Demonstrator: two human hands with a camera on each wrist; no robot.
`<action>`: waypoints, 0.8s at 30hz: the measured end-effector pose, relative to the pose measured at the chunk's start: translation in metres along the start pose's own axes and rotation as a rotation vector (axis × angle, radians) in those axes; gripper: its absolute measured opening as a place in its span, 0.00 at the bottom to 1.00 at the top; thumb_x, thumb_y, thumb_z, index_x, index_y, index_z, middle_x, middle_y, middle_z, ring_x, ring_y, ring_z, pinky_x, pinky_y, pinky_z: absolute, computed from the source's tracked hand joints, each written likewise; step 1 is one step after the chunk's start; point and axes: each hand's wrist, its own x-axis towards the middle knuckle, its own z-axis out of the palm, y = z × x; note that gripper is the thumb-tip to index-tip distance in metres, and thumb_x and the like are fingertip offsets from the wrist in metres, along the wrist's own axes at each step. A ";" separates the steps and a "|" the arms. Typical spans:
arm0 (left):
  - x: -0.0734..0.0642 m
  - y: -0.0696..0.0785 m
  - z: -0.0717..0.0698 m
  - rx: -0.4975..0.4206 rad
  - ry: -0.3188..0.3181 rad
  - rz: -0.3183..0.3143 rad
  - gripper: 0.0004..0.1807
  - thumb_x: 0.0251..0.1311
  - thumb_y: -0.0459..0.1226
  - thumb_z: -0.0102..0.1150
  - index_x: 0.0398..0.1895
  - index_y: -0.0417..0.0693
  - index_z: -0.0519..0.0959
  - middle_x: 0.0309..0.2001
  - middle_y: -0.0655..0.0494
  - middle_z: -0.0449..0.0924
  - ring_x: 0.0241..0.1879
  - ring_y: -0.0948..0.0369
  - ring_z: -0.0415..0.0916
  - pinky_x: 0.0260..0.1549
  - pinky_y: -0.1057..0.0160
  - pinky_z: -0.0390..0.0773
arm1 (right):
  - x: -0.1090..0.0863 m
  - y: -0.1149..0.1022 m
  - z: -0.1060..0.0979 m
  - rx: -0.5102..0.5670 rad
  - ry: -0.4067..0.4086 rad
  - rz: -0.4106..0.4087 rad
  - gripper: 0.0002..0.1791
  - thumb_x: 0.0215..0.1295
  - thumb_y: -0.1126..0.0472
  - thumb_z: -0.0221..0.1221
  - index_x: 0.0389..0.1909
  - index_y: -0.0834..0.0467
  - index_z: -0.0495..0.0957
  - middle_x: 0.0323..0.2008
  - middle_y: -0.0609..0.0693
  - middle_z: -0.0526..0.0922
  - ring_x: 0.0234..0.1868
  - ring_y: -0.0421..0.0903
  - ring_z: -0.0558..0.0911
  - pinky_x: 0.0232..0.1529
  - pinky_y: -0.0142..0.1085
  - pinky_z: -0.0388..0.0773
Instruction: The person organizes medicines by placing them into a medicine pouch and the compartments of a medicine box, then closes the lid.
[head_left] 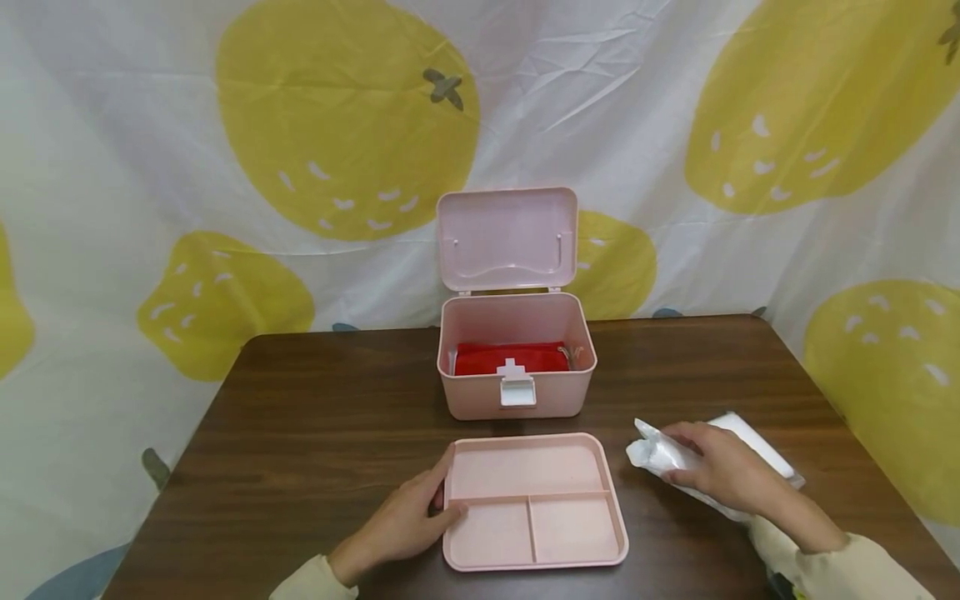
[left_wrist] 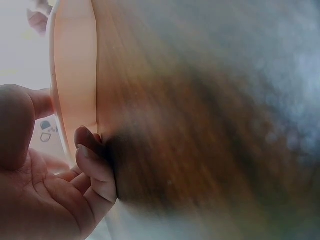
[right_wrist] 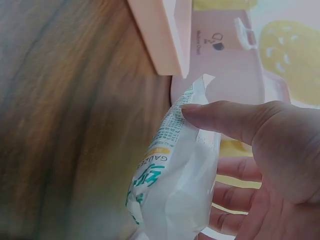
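Note:
My left hand (head_left: 408,518) grips the left rim of a pale pink divided tray (head_left: 529,468), thumb over the edge and fingers against its outer side. In the left wrist view, curled fingertips lie low against the tray's wall (left_wrist: 75,65). With my right hand (head_left: 723,467) I pinch a white plastic packet of gauze (right_wrist: 175,165), thumb on one face and fingers behind; its crumpled end points toward the tray. Green lettering and the word GAUZE show on it. Another white packet (head_left: 753,446) lies beyond the right hand, partly hidden by it.
Behind the tray stands a pink medicine box (head_left: 517,400), lid (head_left: 507,240) raised, with a red pouch (head_left: 510,357) inside and a white latch at its front. Everything is on a dark wooden table (head_left: 322,417). A lemon-print cloth (head_left: 360,283) hangs behind it.

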 end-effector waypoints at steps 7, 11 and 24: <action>0.000 0.000 0.000 0.011 0.003 -0.007 0.43 0.64 0.48 0.62 0.77 0.44 0.55 0.30 0.60 0.68 0.33 0.63 0.67 0.34 0.64 0.67 | 0.009 -0.015 -0.002 -0.021 0.063 -0.078 0.25 0.48 0.57 0.75 0.48 0.60 0.81 0.40 0.50 0.85 0.36 0.42 0.78 0.34 0.37 0.74; 0.000 -0.002 0.001 0.011 0.000 -0.011 0.43 0.64 0.47 0.62 0.77 0.45 0.54 0.30 0.60 0.68 0.33 0.63 0.67 0.33 0.64 0.67 | 0.013 -0.025 -0.001 -0.036 0.098 -0.106 0.27 0.48 0.56 0.75 0.49 0.60 0.80 0.40 0.50 0.84 0.38 0.45 0.77 0.34 0.38 0.72; 0.000 -0.005 0.002 0.021 0.008 0.004 0.44 0.65 0.50 0.61 0.77 0.44 0.54 0.35 0.59 0.73 0.38 0.61 0.70 0.40 0.58 0.73 | 0.028 -0.060 0.007 -0.085 0.152 -0.232 0.27 0.44 0.59 0.74 0.49 0.58 0.81 0.36 0.46 0.80 0.37 0.45 0.75 0.35 0.40 0.69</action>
